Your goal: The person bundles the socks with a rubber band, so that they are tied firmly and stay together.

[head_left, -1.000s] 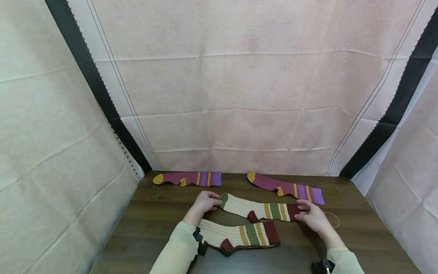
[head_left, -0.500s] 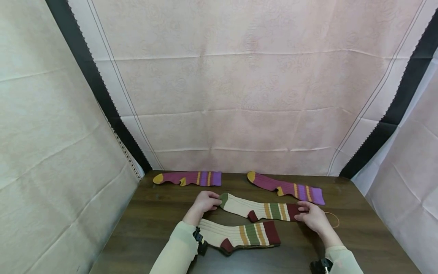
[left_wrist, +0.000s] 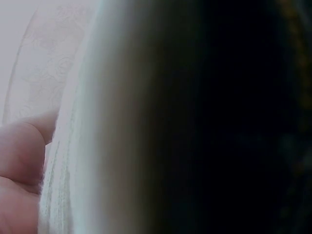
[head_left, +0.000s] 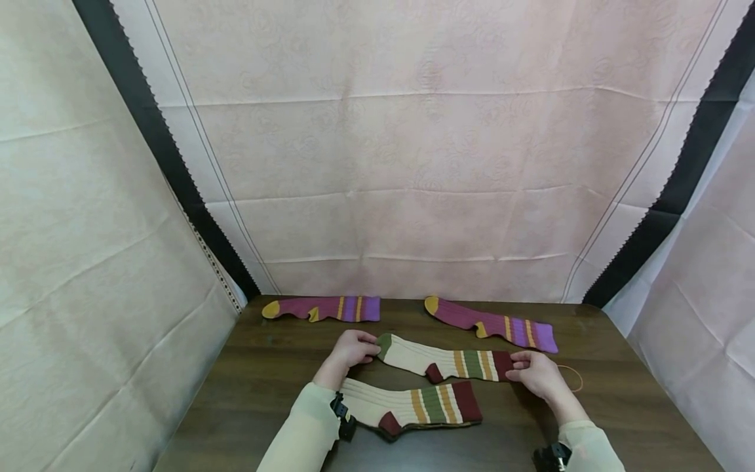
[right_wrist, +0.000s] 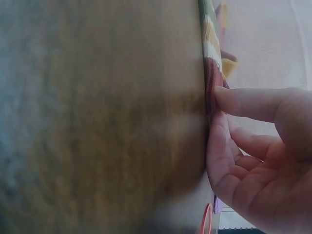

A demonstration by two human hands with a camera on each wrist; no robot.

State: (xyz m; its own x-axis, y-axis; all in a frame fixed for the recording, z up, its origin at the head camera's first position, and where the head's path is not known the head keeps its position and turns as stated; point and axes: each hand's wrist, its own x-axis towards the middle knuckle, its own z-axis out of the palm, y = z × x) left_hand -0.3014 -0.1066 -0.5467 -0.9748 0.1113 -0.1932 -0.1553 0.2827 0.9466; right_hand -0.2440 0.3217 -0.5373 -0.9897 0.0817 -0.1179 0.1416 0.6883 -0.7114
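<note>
A cream ribbed sock [head_left: 413, 354] with a green toe, a maroon heel and cuff, and green and mustard stripes lies flat across the middle of the table. At its toe my left hand [head_left: 352, 349] holds the tip between thumb and fingers. The maroon cuff is pinched by my right hand [head_left: 535, 373]; in the right wrist view the thumb [right_wrist: 248, 102] presses on the cuff [right_wrist: 212, 85]. Nearer me lies a matching sock [head_left: 389, 398], with a darker layer under its edge and its toe hidden behind my left forearm. Pale, blurred fabric blocks most of the left wrist view.
Two purple socks, a left one [head_left: 330, 308] and a right one [head_left: 489, 323], lie along the back of the dark wooden table [head_left: 619, 393]. A thin yellowish loop [head_left: 578, 378] rests beside my right hand. Pale cloth [head_left: 425, 164] hangs behind the table.
The view has shifted very slightly. Both hands stay at the two ends of the cream sock, and the right fingers settle a little lower at the cuff.
</note>
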